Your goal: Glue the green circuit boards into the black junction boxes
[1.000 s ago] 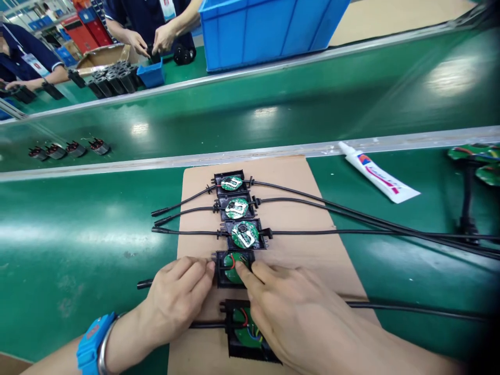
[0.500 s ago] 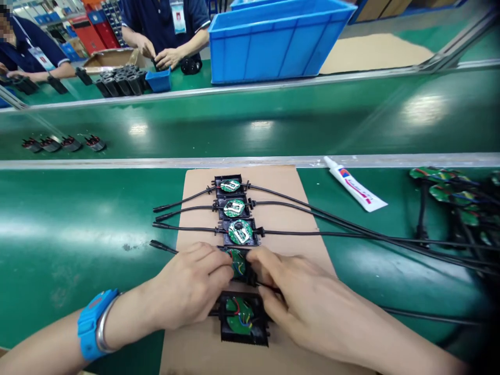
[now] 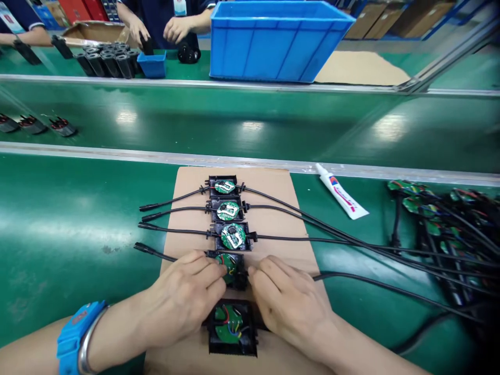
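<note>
My left hand is closed at the left side of the fourth black plastic housing, its fingertips pinching the edge of the green circuit board inside. A short black lead with a plug end runs out from under that hand. On the housing's right side my right hand pinches a long black cable, the grip itself hidden by the fingers. Nearer to me lies another housing holding a board with coloured wires. Beyond my hands, three housings with boards and cables form a column.
A cardboard sheet lies under the housings. To the right are a white glue tube and a heap of wired boards. Across the divider stand a large blue crate, black cylinders and a co-worker's hands.
The view has shifted a little. My right hand has drawn its fingers together on the cable at the fourth housing's right side. My left hand stays on its left side.
</note>
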The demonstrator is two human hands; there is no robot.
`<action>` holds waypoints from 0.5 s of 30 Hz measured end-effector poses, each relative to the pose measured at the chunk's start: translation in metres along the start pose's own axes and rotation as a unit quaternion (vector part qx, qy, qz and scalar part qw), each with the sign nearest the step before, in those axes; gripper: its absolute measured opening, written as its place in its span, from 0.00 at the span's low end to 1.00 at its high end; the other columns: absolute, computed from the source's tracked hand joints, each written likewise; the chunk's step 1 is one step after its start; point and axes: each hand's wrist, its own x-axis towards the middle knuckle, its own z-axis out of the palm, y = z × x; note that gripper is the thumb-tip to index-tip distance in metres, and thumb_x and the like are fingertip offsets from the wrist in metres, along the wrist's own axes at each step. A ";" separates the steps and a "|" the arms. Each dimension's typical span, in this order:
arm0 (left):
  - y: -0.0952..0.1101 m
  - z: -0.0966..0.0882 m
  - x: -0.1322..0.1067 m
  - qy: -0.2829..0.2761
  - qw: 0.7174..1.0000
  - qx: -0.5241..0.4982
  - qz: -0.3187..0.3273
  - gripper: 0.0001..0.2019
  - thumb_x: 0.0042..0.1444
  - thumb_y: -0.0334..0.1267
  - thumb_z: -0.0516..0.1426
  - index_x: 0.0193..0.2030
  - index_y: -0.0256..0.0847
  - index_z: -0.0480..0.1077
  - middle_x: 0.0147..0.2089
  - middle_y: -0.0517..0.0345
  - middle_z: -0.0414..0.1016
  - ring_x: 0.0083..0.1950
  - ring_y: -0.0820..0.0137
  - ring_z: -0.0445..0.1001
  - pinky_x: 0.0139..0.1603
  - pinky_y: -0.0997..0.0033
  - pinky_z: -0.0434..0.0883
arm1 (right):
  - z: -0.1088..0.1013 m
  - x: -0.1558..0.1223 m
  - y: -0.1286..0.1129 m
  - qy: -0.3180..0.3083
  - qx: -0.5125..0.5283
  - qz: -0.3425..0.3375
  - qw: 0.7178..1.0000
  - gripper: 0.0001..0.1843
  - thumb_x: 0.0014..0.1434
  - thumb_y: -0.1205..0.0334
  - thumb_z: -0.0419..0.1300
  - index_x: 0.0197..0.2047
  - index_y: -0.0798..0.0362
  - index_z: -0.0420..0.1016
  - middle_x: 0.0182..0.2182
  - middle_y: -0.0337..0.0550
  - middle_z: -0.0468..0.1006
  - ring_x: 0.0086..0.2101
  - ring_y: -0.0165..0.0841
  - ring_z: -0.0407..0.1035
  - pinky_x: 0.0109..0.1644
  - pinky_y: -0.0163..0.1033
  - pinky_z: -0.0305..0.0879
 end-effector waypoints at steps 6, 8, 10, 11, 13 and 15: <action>0.005 -0.004 0.006 -0.033 0.999 0.021 -0.002 0.20 0.64 0.29 0.46 0.62 0.36 0.59 0.49 0.50 0.69 0.47 0.63 0.67 0.51 0.60 0.66 | 0.005 -0.005 0.004 0.000 -0.007 -0.029 1.000 0.13 0.61 0.76 0.48 0.29 0.54 0.65 0.25 0.42 0.63 0.29 0.34 0.55 0.31 0.41 0.49; 0.008 -0.004 0.010 -0.034 0.999 0.026 -0.009 0.21 0.63 0.30 0.47 0.62 0.34 0.60 0.46 0.50 0.69 0.45 0.63 0.67 0.48 0.60 0.67 | 0.003 -0.003 0.003 -0.003 -0.025 -0.058 0.998 0.13 0.63 0.74 0.46 0.31 0.55 0.68 0.25 0.42 0.64 0.29 0.34 0.56 0.32 0.41 0.51; 0.011 -0.003 0.013 -0.033 0.999 0.030 -0.025 0.20 0.61 0.31 0.48 0.60 0.33 0.62 0.44 0.51 0.69 0.43 0.63 0.66 0.46 0.59 0.66 | 0.000 -0.002 0.004 -0.008 -0.036 -0.082 0.996 0.15 0.64 0.73 0.44 0.33 0.56 0.70 0.27 0.43 0.67 0.29 0.34 0.57 0.33 0.41 0.52; 0.011 -0.003 0.014 -0.033 0.999 0.030 -0.030 0.20 0.59 0.31 0.49 0.59 0.32 0.63 0.44 0.51 0.69 0.42 0.63 0.65 0.44 0.59 0.66 | -0.002 -0.001 0.006 -0.011 -0.028 -0.078 0.997 0.15 0.65 0.73 0.44 0.33 0.56 0.70 0.27 0.43 0.68 0.29 0.34 0.58 0.33 0.40 0.53; 0.012 -0.002 0.014 -0.038 0.998 0.023 -0.034 0.22 0.57 0.31 0.51 0.59 0.33 0.63 0.45 0.51 0.69 0.41 0.63 0.65 0.44 0.60 0.66 | -0.006 0.000 0.011 -0.043 0.034 -0.029 0.998 0.14 0.65 0.72 0.45 0.34 0.56 0.70 0.29 0.43 0.69 0.31 0.33 0.60 0.33 0.39 0.55; 0.012 -0.001 0.012 -0.048 0.998 0.013 -0.040 0.23 0.55 0.30 0.51 0.59 0.35 0.62 0.47 0.51 0.69 0.43 0.63 0.65 0.45 0.61 0.65 | -0.010 0.003 0.016 -0.086 0.116 0.048 0.988 0.11 0.65 0.70 0.47 0.37 0.55 0.70 0.32 0.43 0.69 0.34 0.32 0.62 0.36 0.38 0.58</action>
